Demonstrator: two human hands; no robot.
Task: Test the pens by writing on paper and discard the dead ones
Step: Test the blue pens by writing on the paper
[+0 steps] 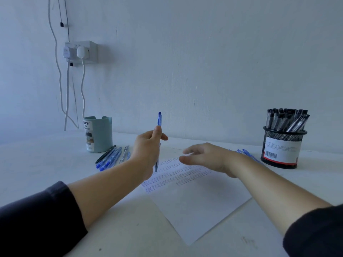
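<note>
My left hand point(147, 148) grips a blue pen point(159, 120) nearly upright, its tip just above the top left of the paper point(194, 204). The sheet lies tilted on the white table and carries several rows of small blue marks across its upper part. My right hand point(207, 157) hovers over the paper's top right, fingers spread and holding nothing. Several pens point(113, 156) lie in a loose row on the table to the left, in front of a pale green cup point(99, 134). A few blue pens point(246, 153) lie behind my right wrist.
A black mesh holder point(282, 147) packed with several dark pens stands at the right. The wall is close behind the table, with a socket point(81, 51), plugs and cables hanging down at the left. Dark sleeves cover both upper forearms.
</note>
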